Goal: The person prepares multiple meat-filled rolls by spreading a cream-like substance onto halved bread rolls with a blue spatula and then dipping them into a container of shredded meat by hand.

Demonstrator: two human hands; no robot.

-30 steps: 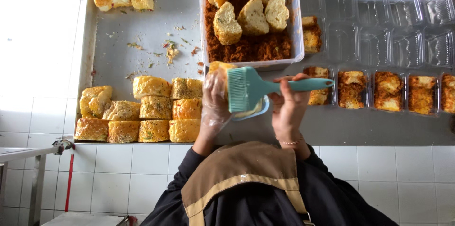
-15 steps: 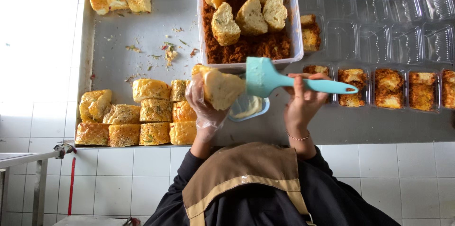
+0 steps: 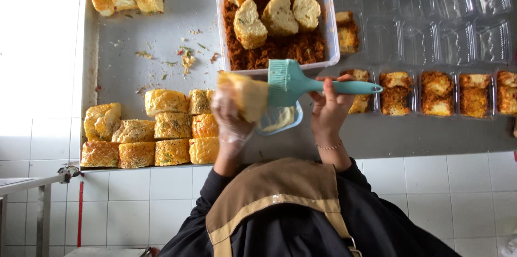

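Left hand (image 3: 232, 119), gloved, fingers clamping bread piece (image 3: 245, 94) above sauce cup (image 3: 280, 119). Right hand (image 3: 328, 107) fingers closing round teal silicone brush (image 3: 312, 83); handle lying horizontal, bristles touching bread's right face, just beside left fingers.

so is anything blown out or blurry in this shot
Head view: the tiled wall at the left is washed out by bright light; the left hand and its bread piece are slightly motion-blurred; the brush and tray stay sharp.

Bare tray floor (image 3: 161, 30) between bread rows (image 3: 156, 130), floss tub (image 3: 328, 25) alongside
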